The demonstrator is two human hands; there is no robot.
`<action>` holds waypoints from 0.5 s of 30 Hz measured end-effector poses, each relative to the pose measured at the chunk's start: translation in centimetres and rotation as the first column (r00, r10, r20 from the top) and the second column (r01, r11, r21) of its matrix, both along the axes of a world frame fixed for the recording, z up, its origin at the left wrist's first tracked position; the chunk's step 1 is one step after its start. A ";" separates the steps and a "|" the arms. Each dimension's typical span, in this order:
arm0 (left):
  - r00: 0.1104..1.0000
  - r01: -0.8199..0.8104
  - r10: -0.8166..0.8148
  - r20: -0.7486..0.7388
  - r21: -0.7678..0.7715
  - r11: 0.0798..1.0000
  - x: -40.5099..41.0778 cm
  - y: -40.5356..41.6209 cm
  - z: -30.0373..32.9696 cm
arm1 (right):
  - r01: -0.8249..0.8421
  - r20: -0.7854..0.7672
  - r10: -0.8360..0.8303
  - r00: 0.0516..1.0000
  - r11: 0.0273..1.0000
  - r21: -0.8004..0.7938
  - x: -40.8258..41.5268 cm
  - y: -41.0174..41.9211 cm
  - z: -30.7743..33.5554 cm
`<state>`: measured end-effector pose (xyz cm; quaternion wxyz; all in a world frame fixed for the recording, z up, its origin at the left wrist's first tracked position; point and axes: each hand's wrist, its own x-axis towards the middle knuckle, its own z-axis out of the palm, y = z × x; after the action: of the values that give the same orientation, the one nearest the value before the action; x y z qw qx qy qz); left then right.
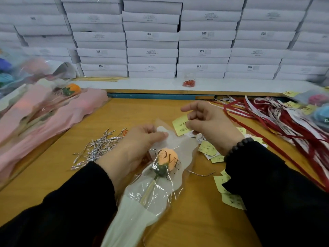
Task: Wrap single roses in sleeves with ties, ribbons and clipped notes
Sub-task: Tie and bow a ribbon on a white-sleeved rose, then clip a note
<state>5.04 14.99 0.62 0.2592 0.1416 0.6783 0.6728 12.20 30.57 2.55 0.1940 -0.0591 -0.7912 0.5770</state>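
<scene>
Evidently the note-clipping step is in hand. The left hand (137,145) pinches the top edge of the clear sleeve (170,191) between thumb and curled fingers, holding it down on the desk (195,220); the peach rose (168,160) lies inside the sleeve just below those fingers, its stem running toward the person. The right hand (208,123) pinches a yellow note (180,126) between thumb and forefinger, just beside the sleeve's upper rim and right of the left fingers. No clip can be made out in either hand.

Next, I judge, the note must be brought onto the sleeve's edge and fastened; that calls for a clip, perhaps from the red paper clips (189,83) lying well beyond both hands.

Printed on the sleeve over the rose is "LOVE". The note carries handwriting too small to read. Stacked white boxes (152,52) behind the desk show "SGS". Silver twist ties (99,148) lie left of the left fingers, ribbons (284,120) right of the right hand.
</scene>
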 end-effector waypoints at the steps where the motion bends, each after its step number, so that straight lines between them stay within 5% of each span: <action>1: 1.000 0.004 -0.004 0.009 0.022 1.000 0.1 -0.1 -0.2 | -0.005 -0.002 0.005 1.000 1.000 -0.004 0.0 -0.1 0.0; 15: 0.999 -0.035 0.036 -0.004 0.145 0.989 1.0 0.2 -0.2 | 0.017 -0.054 -0.011 0.999 0.994 0.109 -0.5 -0.8 -0.3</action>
<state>6.02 15.18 0.40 0.2338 0.1502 0.6311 0.7242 11.65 29.81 2.23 0.2218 -0.0385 -0.8157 0.5328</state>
